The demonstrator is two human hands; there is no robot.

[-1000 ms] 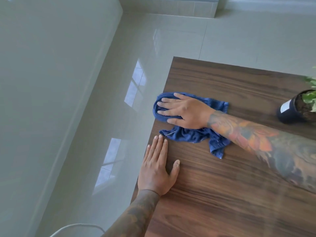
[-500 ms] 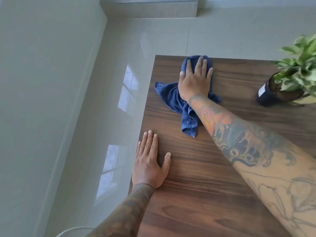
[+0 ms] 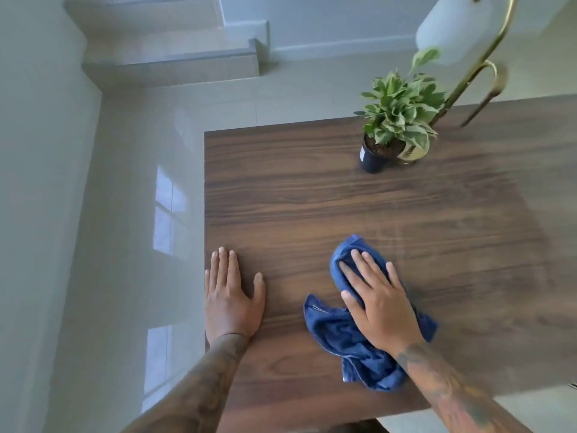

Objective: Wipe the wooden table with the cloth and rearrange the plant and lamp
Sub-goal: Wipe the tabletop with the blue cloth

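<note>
One blue cloth [image 3: 349, 335] lies bunched on the wooden table [image 3: 312, 198], near its front edge. My right hand [image 3: 379, 303] presses it flat, fingers straight and spread. My left hand [image 3: 232, 296] rests flat beside the table's left edge, fingers together. One potted plant [image 3: 395, 120] and one lamp [image 3: 462, 35] stand at the back.

I see the crumpled blue cloth [image 3: 349, 335] flat under my right palm [image 3: 379, 303] on the brown wooden table [image 3: 312, 207]; beyond my fingertips, well apart, the potted plant [image 3: 395, 120] stands upright just beside the brass lamp [image 3: 462, 42].

Both tattooed forearms extended, left hand [image 3: 232, 303] and right hand [image 3: 379, 303] flat, fingers straight.
</note>
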